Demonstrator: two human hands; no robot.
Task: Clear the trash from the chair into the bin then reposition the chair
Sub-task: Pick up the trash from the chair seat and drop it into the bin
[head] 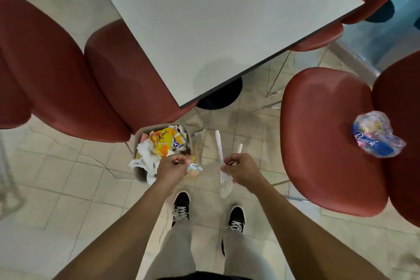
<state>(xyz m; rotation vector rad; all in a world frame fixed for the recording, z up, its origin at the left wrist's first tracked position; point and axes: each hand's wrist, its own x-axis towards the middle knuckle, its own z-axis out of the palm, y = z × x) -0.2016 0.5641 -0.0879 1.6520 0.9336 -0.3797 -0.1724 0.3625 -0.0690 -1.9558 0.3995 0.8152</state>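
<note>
A small beige bin (139, 134) stands on the floor ahead of my feet, piled with wrappers and tissue. My left hand (171, 169) hovers over its near edge, fingers closed on a small shiny wrapper (194, 168). My right hand (242, 171), just right of the bin, grips white plastic cutlery (219, 143), with a fork end pointing down and a straw-like stick pointing up. The red chair (322, 134) at the right carries a crumpled clear-and-blue plastic bag (376, 137) near its backrest.
A white table (216, 29) with a round blue sticker fills the top middle, on a black pedestal base (220, 98). Two more red chairs (68, 79) stand at the left, another at the top right. My shoes (181, 209) are on the tiled floor below the bin.
</note>
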